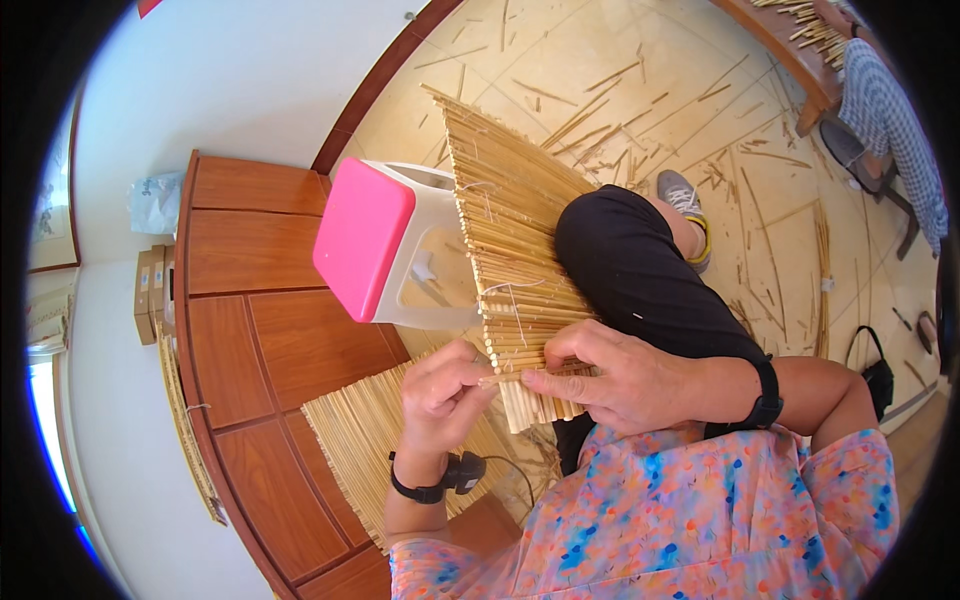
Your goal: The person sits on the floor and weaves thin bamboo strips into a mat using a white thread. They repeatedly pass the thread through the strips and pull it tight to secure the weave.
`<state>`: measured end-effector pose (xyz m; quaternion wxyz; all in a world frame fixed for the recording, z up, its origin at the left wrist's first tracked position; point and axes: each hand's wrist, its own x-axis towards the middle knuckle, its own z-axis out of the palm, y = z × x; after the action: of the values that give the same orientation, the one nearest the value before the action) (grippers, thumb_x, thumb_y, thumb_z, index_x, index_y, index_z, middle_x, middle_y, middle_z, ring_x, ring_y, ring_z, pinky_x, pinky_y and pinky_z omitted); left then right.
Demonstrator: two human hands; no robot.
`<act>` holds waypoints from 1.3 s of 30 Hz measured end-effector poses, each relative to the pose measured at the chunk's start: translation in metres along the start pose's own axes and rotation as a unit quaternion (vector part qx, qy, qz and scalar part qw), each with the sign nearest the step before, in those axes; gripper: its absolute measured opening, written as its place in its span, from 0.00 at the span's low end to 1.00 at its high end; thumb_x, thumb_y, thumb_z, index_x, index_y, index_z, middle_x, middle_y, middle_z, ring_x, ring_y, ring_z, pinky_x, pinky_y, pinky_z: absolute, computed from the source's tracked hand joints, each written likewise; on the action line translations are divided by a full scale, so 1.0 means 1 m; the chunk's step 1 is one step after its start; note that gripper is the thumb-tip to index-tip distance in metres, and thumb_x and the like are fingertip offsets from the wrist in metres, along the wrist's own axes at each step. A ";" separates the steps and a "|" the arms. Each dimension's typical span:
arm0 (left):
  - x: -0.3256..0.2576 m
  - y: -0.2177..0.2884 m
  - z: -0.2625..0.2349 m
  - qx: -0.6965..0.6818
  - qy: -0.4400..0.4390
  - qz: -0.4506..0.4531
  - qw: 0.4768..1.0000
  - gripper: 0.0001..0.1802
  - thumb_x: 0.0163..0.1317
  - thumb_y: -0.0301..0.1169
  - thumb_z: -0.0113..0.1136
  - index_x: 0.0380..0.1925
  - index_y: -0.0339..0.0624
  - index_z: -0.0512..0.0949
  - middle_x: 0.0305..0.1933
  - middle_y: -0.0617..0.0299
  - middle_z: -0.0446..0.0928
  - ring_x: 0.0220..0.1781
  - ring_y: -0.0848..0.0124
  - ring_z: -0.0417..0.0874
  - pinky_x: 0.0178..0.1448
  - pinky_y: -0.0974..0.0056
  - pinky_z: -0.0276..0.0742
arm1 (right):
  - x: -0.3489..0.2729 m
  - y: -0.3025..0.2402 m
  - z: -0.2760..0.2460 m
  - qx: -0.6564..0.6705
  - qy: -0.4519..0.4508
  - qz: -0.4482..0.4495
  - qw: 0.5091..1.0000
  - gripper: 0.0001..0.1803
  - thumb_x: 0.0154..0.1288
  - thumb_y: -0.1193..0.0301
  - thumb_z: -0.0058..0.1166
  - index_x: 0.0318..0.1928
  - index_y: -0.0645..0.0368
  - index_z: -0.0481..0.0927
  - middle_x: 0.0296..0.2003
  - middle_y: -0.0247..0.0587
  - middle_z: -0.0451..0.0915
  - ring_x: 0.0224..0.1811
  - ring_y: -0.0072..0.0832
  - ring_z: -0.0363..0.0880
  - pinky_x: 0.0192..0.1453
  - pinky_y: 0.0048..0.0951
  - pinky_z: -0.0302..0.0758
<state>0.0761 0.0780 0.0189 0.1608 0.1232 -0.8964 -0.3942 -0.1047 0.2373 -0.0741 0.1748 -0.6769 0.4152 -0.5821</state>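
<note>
A mat of straw-coloured reed stalks (525, 215), tied with pale thread, slopes from my lap toward the pink-topped stool, beside my raised knee. My right hand (625, 380) grips the mat's near end, thumb and fingers pressed on the stalks. At the mat's left edge, my left hand (438, 395) is closed in a pinch on the end of a thin stalk (505, 378), which runs across to my right thumb. Loose white thread ends (515, 285) hang along the mat's left side. What lies under my right palm is hidden.
A white stool with a pink seat (365, 240) stands left of the mat. Another reed mat (350, 425) leans by the brown wooden cabinet (250, 350). Broken stalks (600, 130) litter the tiled floor. At upper right are a table (775, 45) with stalks and another person's foot.
</note>
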 end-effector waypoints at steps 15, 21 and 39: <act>-0.022 0.000 -0.023 0.126 -0.069 -0.017 0.989 0.08 0.55 0.17 0.67 0.32 0.38 0.79 0.22 0.59 0.74 0.22 0.64 0.77 0.25 0.63 0.68 | 0.004 0.001 0.000 -0.007 0.014 -0.016 1.000 0.36 0.51 0.84 0.56 0.65 0.58 0.76 0.43 0.47 0.73 0.45 0.44 0.76 0.50 0.39 0.78; -0.015 0.008 -0.012 0.083 -0.010 -0.043 0.996 0.08 0.55 0.16 0.65 0.33 0.38 0.79 0.22 0.59 0.75 0.21 0.65 0.77 0.25 0.63 0.69 | 0.004 0.000 -0.001 -0.013 0.026 -0.020 0.999 0.35 0.52 0.84 0.56 0.65 0.58 0.76 0.43 0.47 0.73 0.45 0.44 0.76 0.50 0.39 0.78; -0.009 0.024 -0.010 0.147 -0.040 -0.089 0.984 0.06 0.56 0.16 0.64 0.34 0.36 0.81 0.26 0.55 0.79 0.25 0.61 0.81 0.29 0.63 0.75 | 0.002 0.001 0.002 -0.044 0.014 -0.020 0.999 0.35 0.54 0.80 0.57 0.66 0.57 0.75 0.45 0.48 0.73 0.47 0.44 0.76 0.52 0.40 0.78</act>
<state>0.0858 0.0901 0.0413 0.0693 0.2085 -0.9358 -0.2756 -0.1031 0.2352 -0.0743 0.1269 -0.6839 0.4291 -0.5762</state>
